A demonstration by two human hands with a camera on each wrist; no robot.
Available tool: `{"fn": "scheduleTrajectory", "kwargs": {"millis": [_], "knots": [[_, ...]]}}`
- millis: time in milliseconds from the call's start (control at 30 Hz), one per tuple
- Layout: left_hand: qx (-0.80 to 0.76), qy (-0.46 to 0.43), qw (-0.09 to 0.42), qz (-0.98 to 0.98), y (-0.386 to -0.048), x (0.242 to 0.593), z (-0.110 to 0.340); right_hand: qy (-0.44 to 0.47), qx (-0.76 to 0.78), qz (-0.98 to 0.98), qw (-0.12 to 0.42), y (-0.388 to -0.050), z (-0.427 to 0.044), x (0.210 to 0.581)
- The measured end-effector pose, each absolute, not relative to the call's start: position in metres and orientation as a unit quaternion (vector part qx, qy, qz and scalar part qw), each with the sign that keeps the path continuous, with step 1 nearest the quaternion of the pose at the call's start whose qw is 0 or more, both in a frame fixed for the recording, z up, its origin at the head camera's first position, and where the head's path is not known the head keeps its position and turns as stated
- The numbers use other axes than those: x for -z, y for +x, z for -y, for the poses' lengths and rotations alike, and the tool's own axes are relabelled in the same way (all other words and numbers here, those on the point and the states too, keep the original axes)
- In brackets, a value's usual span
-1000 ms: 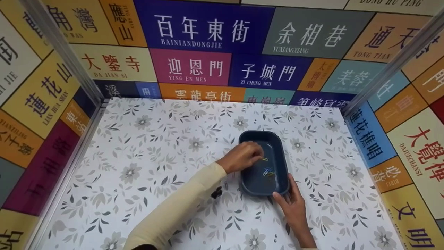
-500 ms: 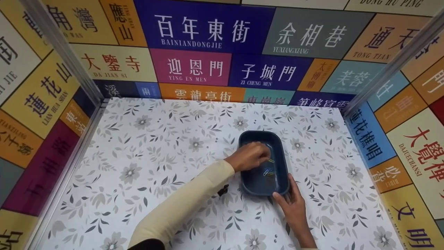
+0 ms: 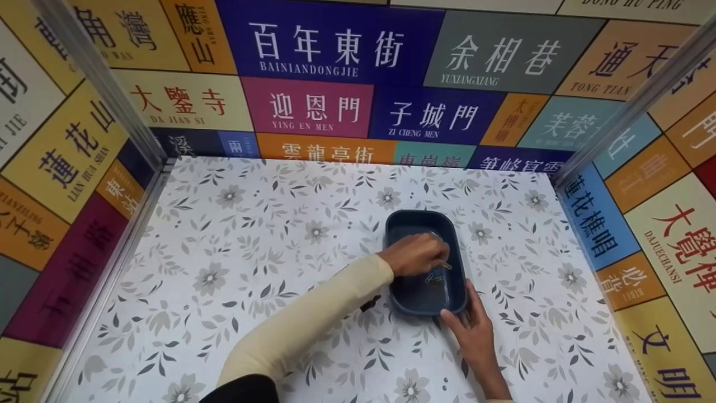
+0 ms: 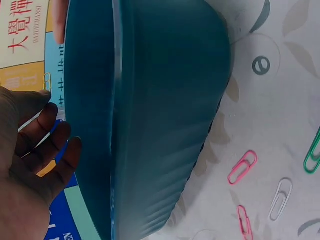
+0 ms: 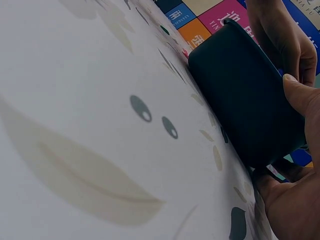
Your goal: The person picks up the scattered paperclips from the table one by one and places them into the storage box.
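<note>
Left fingers (image 4: pixel 44 120): a yellow paper clip (image 4: pixel 47 81) is pinched between thumb and forefinger, the others loosely bent.
Clip's lie: held over the tray's opening; its free end is pointed toward the bench's right edge.
Tray (image 3: pixel 417 310): laid lengthwise between the bench's (image 3: pixel 291 196) near and far edges.
Tray's near-right corner: gripped by the right fingers (image 3: pixel 475 301).
Nearer hand: the left.

Head view's peering forward and down over the counter (image 3: pixel 268 240); wrist views, in tight, share the blue tray (image 4: pixel 165 100)!
</note>
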State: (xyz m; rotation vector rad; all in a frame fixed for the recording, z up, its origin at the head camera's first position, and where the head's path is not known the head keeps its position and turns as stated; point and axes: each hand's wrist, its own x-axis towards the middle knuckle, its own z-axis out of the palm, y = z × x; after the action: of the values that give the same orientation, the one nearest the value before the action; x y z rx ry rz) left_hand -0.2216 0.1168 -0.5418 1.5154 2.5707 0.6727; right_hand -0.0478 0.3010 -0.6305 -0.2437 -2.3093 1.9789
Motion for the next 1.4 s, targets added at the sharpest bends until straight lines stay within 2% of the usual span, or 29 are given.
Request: {"fn": "scheduleTrajectory", "kwargs": {"millis": [833,967,1133,1233,1300,1400], "knots": [[-0.179,0.511,0.163,-0.824,-0.240,0.529,-0.120,-0.077,-0.661,0.745,0.041,-0.047,-0.300,0.630],[-0.178,0.516,0.164,-0.822,-0.240,0.531,-0.119,-0.076,-0.668,0.739,0.038,-0.047,-0.300,0.629],[-0.169,0.510,0.164,-0.828,-0.244,0.539,-0.119,-0.080,-0.667,0.739,0.037,-0.047,-0.299,0.629],[-0.162,0.504,0.164,-0.832,-0.257,0.563,-0.127,-0.081,-0.667,0.739,0.038,-0.046,-0.300,0.629],[-0.149,0.491,0.179,-0.840,-0.260,0.566,-0.131,-0.081,-0.666,0.740,0.039,-0.046,-0.300,0.629],[-0.146,0.484,0.170,-0.846,-0.273,0.594,-0.138,-0.082,-0.663,0.743,0.042,-0.046,-0.300,0.629]]}}
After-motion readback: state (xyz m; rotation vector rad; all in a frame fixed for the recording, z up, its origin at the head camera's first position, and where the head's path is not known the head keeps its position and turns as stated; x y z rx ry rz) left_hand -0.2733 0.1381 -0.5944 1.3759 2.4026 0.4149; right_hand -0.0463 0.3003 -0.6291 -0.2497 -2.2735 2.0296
